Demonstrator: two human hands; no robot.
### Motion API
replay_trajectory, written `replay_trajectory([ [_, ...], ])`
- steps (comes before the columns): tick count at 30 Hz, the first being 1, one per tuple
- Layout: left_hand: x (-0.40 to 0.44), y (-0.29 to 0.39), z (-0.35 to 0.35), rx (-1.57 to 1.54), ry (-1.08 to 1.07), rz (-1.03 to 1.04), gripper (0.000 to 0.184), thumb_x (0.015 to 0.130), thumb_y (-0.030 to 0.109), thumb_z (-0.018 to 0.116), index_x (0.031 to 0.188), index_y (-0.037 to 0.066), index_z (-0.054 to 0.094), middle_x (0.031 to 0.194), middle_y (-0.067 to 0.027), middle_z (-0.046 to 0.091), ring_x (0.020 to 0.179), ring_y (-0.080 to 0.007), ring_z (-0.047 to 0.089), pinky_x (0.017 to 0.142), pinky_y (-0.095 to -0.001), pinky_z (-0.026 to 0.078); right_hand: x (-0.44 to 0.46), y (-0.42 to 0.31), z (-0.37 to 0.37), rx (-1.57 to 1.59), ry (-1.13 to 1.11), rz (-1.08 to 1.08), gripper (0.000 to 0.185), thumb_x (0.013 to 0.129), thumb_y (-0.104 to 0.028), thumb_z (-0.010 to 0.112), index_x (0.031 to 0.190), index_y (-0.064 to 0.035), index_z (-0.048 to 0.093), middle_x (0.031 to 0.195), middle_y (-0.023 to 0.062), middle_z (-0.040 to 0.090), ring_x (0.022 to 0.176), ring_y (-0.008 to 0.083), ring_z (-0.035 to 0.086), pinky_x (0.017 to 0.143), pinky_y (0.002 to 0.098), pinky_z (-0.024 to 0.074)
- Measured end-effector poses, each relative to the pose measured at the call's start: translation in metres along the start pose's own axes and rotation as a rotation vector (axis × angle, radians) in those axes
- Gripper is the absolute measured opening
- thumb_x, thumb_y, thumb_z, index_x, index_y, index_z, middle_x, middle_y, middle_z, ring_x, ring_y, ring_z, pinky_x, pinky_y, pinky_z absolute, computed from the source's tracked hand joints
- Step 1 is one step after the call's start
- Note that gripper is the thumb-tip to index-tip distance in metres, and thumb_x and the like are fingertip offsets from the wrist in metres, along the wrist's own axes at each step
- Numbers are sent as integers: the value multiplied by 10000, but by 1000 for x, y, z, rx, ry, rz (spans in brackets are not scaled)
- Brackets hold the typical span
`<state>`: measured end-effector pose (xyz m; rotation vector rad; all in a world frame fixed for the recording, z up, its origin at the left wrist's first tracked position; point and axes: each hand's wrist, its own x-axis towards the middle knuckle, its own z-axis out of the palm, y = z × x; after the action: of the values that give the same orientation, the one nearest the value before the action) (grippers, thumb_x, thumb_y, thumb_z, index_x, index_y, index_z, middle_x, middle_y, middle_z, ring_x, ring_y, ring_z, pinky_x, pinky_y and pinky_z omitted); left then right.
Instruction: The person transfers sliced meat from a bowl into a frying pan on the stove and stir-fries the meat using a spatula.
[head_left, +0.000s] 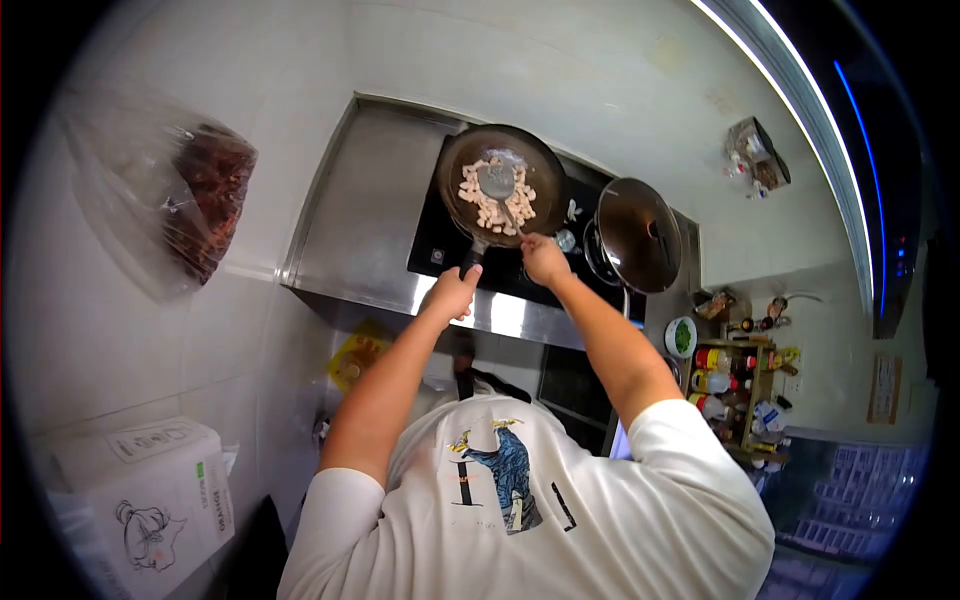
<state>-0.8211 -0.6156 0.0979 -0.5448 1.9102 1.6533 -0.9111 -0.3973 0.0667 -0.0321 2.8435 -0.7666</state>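
Observation:
My left hand point(452, 296) is closed around the black handle point(472, 262) of a wok point(452, 190) on the stove. Pale diced meat point(480, 212) lies spread over the wok's bottom. In my right hand point(545, 259) is the handle of a metal spatula point(495, 181), its broad blade resting flat among the meat pieces. Right of that hand stands a second pan point(640, 235) with a dark brown inside, tilted or covered; I cannot tell which.
Beneath the wok is a black glass cooktop point(428, 250); a steel counter point(365, 190) extends left. A bowl of chopped greens point(681, 337) sits at right, near a rack of bottles point(735, 385). A range hood point(850, 150) hangs upper right. A plastic bag point(130, 190) hangs on the left wall.

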Motion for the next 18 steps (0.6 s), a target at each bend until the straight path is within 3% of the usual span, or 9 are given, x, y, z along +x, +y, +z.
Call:
replay_trajectory([
  [1, 2, 4, -3, 28, -45, -8, 613, 947, 490, 504, 1250, -42, 470, 699, -75, 567, 484, -155, 556, 416, -287, 454, -9, -13, -11, -53, 50, -102, 239, 907, -196, 531, 1038, -61, 678, 984, 192, 684, 952, 353, 651, 854, 383, 511],
  [2, 2, 2, -5, 62, -99, -25, 673, 949, 498, 486, 1323, -59, 432, 693, -72, 586, 512, -159, 591, 451, -295, 492, -2, -14, -19, -27, -17, -31, 255, 913, -201, 534, 1063, -52, 677, 991, 187, 687, 955, 340, 657, 858, 372, 507],
  [5, 1, 0, -4, 63, -54, -18, 673, 948, 497, 484, 1330, -55, 436, 691, -76, 591, 498, -168, 591, 445, -303, 493, -7, -45, -78, 74, -72, 8, 285, 916, -220, 543, 1111, -55, 671, 1009, 185, 690, 947, 305, 671, 843, 362, 509],
  [8, 9, -8, -1, 67, -53, 15, 663, 949, 488, 489, 1331, -51, 443, 694, -80, 597, 497, -171, 590, 444, -307, 489, -29, -37, -53, -81, -234, -39, 296, 919, -225, 545, 1136, -60, 660, 1044, 176, 686, 974, 311, 662, 857, 363, 509],
  [9, 8, -8, 0, 71, -52, 20, 663, 949, 488, 489, 1331, -51, 443, 694, -80, 597, 497, -171, 590, 444, -307, 489, -43, -40, -39, -65, -159, 27, 296, 920, -223, 541, 1143, -66, 658, 1070, 166, 680, 1010, 316, 647, 889, 369, 500],
  [13, 0, -1, -5, 35, -89, -4, 477, 947, 480, 499, 991, 6, 525, 697, -74, 582, 515, -165, 581, 434, -307, 468, -23, -8, -41, -171, -124, -251, 280, 924, -220, 544, 1132, -83, 672, 1047, 165, 681, 993, 306, 650, 886, 366, 498],
  [14, 1, -1, -5, 15, -80, 12, 460, 946, 480, 501, 931, 20, 513, 687, -67, 570, 509, -163, 573, 431, -308, 464, -25, -35, -76, -4, -253, 55, 277, 921, -215, 561, 1129, -75, 678, 1012, 172, 690, 944, 286, 665, 854, 348, 502],
  [16, -1, 0, -6, -17, -70, -7, 467, 947, 471, 524, 1007, 8, 533, 704, -62, 533, 471, -143, 517, 382, -275, 413, -16, -36, -126, -11, -289, -95, 320, 916, -233, 593, 1176, -57, 654, 1025, 205, 687, 942, 287, 665, 856, 340, 498],
  [18, 0, 1, -8, 2, -68, -22, 457, 947, 470, 528, 984, 15, 530, 712, -62, 534, 479, -139, 518, 387, -276, 416, -5, -19, -158, -123, -312, -143, 427, 906, -260, 615, 1263, -27, 582, 1186, 215, 632, 1113, 324, 606, 961, 358, 457],
])
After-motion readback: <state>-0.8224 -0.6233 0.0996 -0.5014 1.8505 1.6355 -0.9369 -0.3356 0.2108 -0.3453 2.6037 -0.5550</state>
